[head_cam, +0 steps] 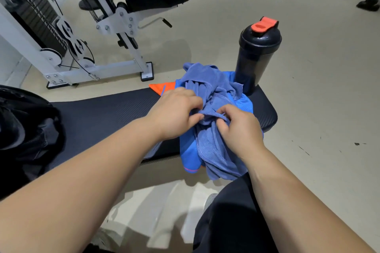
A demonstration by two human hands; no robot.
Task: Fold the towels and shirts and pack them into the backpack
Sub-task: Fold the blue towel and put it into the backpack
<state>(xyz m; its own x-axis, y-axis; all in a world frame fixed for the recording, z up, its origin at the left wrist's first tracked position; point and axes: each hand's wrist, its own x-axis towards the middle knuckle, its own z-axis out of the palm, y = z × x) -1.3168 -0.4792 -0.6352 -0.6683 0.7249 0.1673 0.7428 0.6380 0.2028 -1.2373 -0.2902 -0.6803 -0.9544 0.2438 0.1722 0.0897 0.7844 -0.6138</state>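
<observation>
- Left hand: curled, thumb and fingertips pinching a bunched ridge of the blue-violet towel near the middle of the pile.
- Right hand: curled likewise, pinching the towel's stitched hem just beside the left hand's pinch.
- Towel: crumpled on top of a bright blue shirt at the right end of the padded surface, one end hanging over the near edge. Orange cloth peeking out beneath on the far side.
- Backpack: at the left end of the surface, well apart from the pile. Too dark to tell whether open.
- Probably the very start of the first fold: finding a hem and freeing the towel from the heap.
- To do it well: run both hands outward along the hem to two neighbouring corners, spread them wide, then lift clear without dragging the shirt underneath.
- Shake flat, then lay out on the bare stretch of surface between pile and backpack, not back over the pile.
- Mind the shaker bottle, upright just behind the pile and easy to tip with a hasty pull.
- Pose: both forearms reaching forward and converging, backs of the hands up, knuckles bent, thumbs drawn in toward the fingertips.
</observation>
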